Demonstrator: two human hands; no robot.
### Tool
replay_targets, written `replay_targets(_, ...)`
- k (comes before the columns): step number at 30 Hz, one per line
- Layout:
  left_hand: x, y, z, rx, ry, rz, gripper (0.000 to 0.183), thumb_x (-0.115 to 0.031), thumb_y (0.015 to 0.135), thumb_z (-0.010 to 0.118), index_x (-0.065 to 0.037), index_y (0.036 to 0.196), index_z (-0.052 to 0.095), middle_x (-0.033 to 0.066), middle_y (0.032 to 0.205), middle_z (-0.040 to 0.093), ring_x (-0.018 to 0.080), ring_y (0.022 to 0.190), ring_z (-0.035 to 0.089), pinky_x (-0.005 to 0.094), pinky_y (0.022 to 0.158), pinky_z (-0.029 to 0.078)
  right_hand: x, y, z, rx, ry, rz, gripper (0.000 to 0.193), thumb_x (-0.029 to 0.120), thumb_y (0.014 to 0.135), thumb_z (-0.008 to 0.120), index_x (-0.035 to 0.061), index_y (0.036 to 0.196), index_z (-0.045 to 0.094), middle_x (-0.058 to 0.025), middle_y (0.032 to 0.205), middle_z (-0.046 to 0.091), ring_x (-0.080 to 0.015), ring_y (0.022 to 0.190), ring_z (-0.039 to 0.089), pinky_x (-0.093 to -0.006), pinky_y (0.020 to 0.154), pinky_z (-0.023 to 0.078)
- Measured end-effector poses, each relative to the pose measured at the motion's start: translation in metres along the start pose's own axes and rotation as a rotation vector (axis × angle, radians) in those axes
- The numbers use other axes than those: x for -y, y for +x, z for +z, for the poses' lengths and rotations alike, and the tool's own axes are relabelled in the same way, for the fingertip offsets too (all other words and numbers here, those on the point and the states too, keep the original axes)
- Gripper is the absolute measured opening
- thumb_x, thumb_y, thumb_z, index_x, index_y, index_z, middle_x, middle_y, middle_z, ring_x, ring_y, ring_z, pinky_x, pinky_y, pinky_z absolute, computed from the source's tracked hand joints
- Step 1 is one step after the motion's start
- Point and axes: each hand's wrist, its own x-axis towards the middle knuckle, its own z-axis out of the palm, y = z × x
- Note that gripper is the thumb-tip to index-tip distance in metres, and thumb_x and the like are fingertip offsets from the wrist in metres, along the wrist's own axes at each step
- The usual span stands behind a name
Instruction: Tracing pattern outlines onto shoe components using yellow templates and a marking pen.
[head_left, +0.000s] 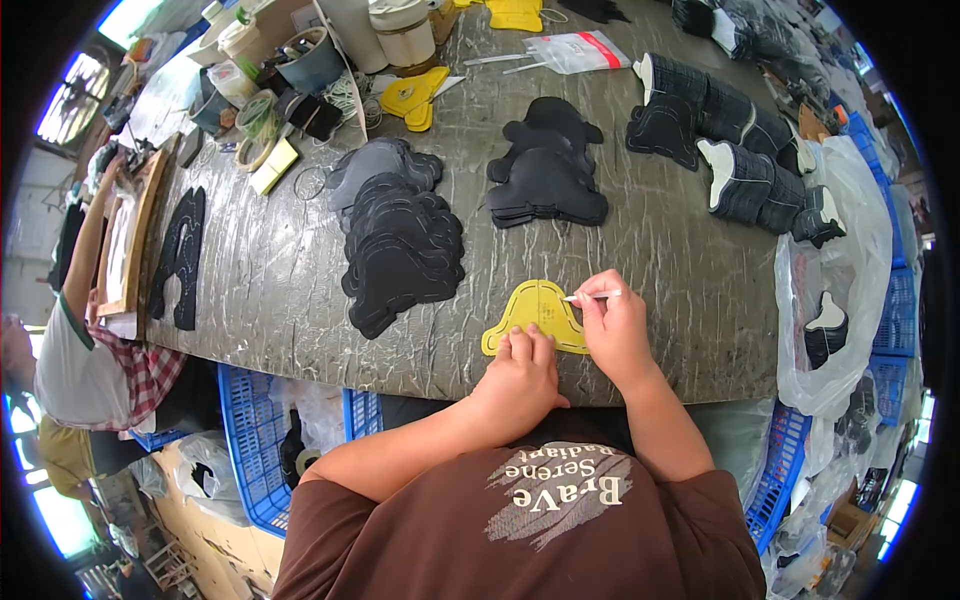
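A yellow bell-shaped template (541,302) with slots along its edge lies near the table's front edge. My left hand (520,377) presses its lower part with fingers laid flat. My right hand (613,324) is closed round a slim white pen (597,295), its tip at the template's upper right edge. Whether a black piece lies under the template is hidden. Left of it fans a pile of black cut pieces with pale marked lines (405,255). Beyond the template sits another stack of plain black pieces (547,180).
Bundled black pieces (745,180) stand at the right beside a clear plastic bag (835,270). Pots and tools crowd the back left, near another yellow template (412,95). Blue crates (255,450) sit below the front edge. A co-worker (95,370) works at the far left.
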Motion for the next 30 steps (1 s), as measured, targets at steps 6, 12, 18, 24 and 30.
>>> replay_targets(6, 0.000, 0.000, 0.001, -0.001, -0.001, -0.009, 0.079, -0.058, 0.076, 0.063, 0.010, 0.117, 0.060, 0.0291, 0.116, 0.058, 0.0404, 0.105, 0.057, 0.0402, 0.087, 0.053, -0.003, -0.016, -0.006, -0.005, -0.008, -0.007, 0.011, -0.006, 0.084, 0.059, 0.0016, 0.088, 0.051, -0.0148, 0.083, 0.061, -0.0335, 0.074, 0.062, -0.0383, 0.064, 0.050)
replay_targets(12, -0.001, -0.001, 0.004, -0.005, 0.007, -0.015, 0.079, -0.058, 0.076, 0.063, 0.009, 0.117, 0.060, 0.0289, 0.117, 0.057, 0.0411, 0.106, 0.056, 0.0404, 0.088, 0.053, 0.003, -0.031, -0.012, -0.024, 0.032, -0.032, 0.012, -0.006, 0.084, 0.060, 0.0012, 0.088, 0.052, -0.0147, 0.083, 0.061, -0.0331, 0.073, 0.062, -0.0380, 0.065, 0.050)
replay_targets(18, 0.000, -0.001, 0.004, -0.006, -0.008, -0.012, 0.079, -0.058, 0.076, 0.064, 0.009, 0.119, 0.060, 0.0284, 0.117, 0.056, 0.0412, 0.106, 0.055, 0.0407, 0.088, 0.053, 0.002, -0.043, -0.020, -0.043, 0.038, 0.011, 0.009, -0.006, 0.085, 0.059, 0.0003, 0.086, 0.052, -0.0145, 0.083, 0.061, -0.0297, 0.072, 0.063, -0.0349, 0.065, 0.051)
replay_targets(24, 0.000, -0.001, 0.004, -0.004, -0.011, -0.011, 0.080, -0.058, 0.075, 0.064, 0.009, 0.119, 0.059, 0.0282, 0.117, 0.056, 0.0408, 0.106, 0.055, 0.0398, 0.087, 0.054, 0.008, -0.053, -0.025, -0.078, -0.011, 0.028, 0.009, -0.007, 0.085, 0.057, -0.0001, 0.086, 0.052, -0.0149, 0.084, 0.061, -0.0284, 0.073, 0.063, -0.0343, 0.066, 0.051)
replay_targets(30, 0.000, 0.000, 0.004, -0.018, -0.043, -0.005, 0.077, -0.056, 0.076, 0.064, 0.011, 0.114, 0.062, 0.0299, 0.117, 0.057, 0.0422, 0.104, 0.057, 0.0452, 0.088, 0.052, 0.018, -0.062, -0.020, -0.071, -0.096, -0.039, 0.014, -0.008, 0.082, 0.058, 0.0010, 0.087, 0.049, -0.0153, 0.082, 0.059, -0.0339, 0.075, 0.061, -0.0395, 0.067, 0.050)
